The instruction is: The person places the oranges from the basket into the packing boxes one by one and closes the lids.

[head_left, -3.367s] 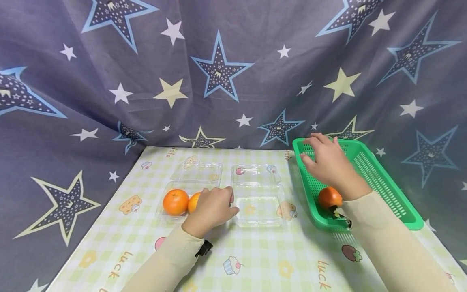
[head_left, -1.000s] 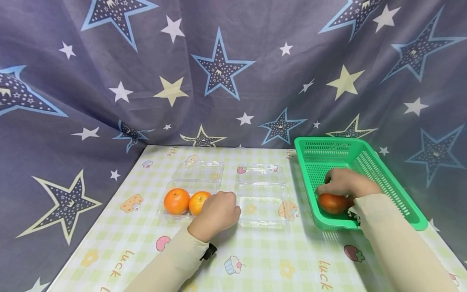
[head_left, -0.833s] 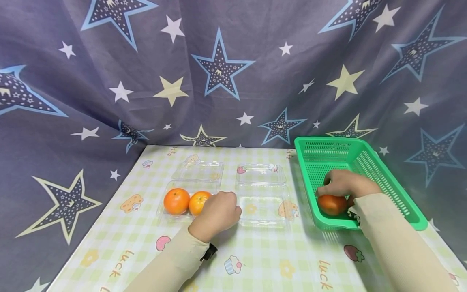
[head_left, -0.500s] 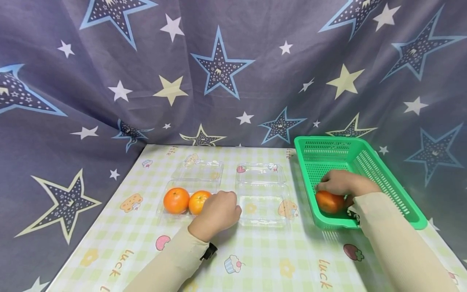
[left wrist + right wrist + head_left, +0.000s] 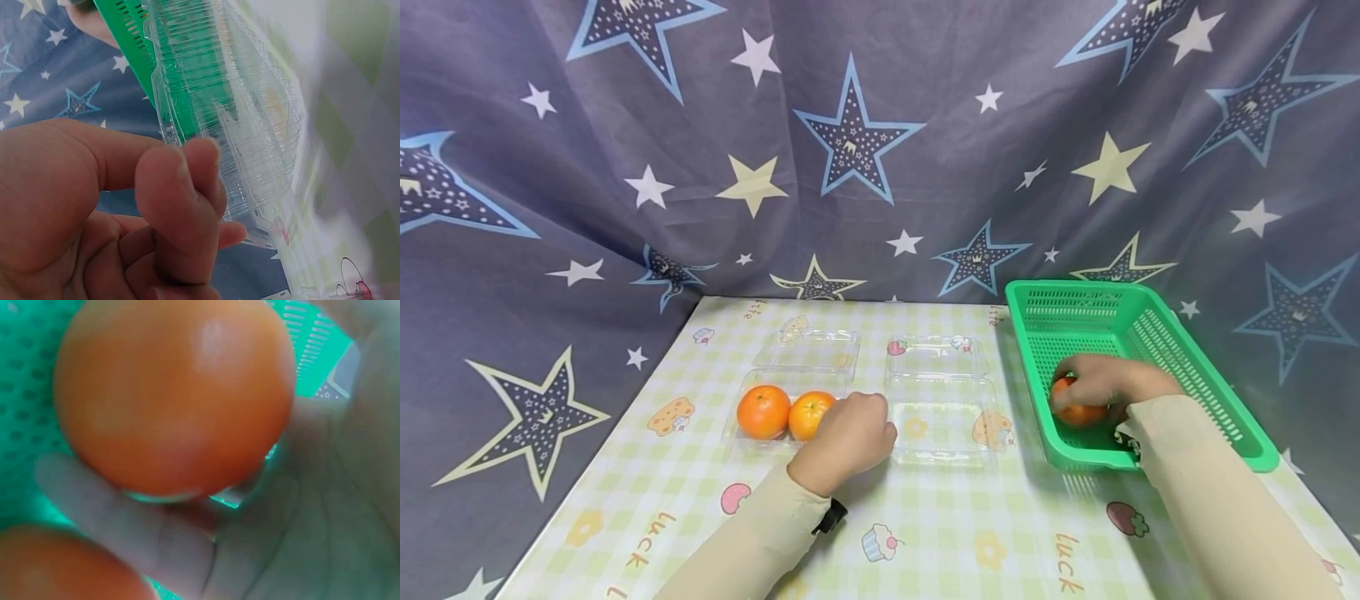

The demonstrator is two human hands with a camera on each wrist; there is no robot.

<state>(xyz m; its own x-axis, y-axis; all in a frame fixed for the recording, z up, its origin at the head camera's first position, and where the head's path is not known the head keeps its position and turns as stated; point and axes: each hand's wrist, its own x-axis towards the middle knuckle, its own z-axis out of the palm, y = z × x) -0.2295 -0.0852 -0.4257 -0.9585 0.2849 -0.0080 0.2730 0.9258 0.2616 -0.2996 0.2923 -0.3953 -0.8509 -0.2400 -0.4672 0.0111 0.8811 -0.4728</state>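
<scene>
In the head view, my right hand is inside the green basket, its fingers curled round an orange. The right wrist view has this smooth orange large above a finger, and a second orange fruit at lower left. My left hand is between two clear plastic boxes, fingers curled in; in the left wrist view its thumb meets the fingers and nothing shows between them. Two oranges sit in the left clear box, the right one partly behind the left hand.
Right of the left hand, the other clear box lies with its lid folded back. A checked cloth covers the table. Behind stands a star-patterned curtain.
My right hand moved from above the basket's far part down onto the orange. In the last half second its fingers slid lower over the fruit's left side. The left hand hardly moved.
</scene>
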